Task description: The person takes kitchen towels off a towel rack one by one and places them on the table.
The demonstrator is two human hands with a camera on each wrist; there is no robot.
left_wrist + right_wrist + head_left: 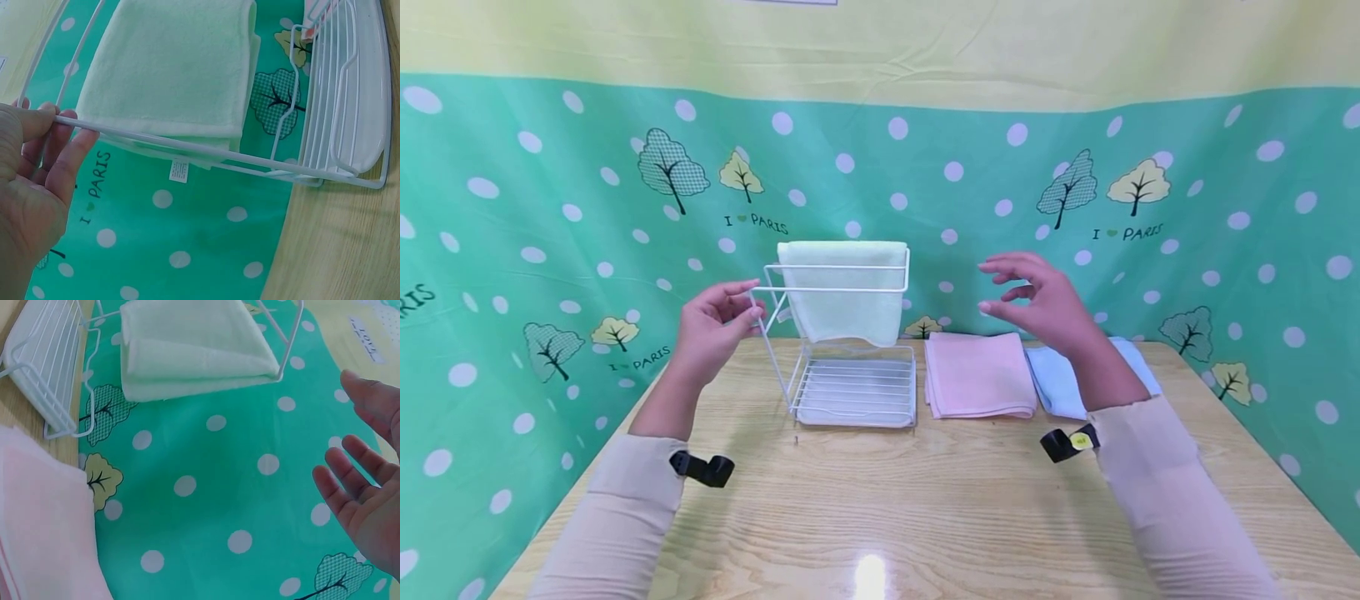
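A white wire rack (pixel 855 393) stands on the wooden table (pixel 880 508). A pale green towel (pixel 844 310) hangs folded over its top bar. My left hand (pixel 751 302) is at the rack's upper left corner, its fingertips (pixel 65 147) resting against the front wire with the fingers fairly straight. In the left wrist view the green towel (pixel 169 69) and the rack (pixel 340 94) fill the frame. My right hand (pixel 988 287) hovers spread to the right of the rack, holding nothing and touching nothing. The right wrist view shows its palm (pixel 365 506) apart from the green towel (pixel 194 356).
A folded pink towel (pixel 977 375) lies just right of the rack, and a folded light blue towel (pixel 1058 383) lies beside it under my right forearm. A green dotted cloth backdrop (pixel 550 208) closes in the table on three sides.
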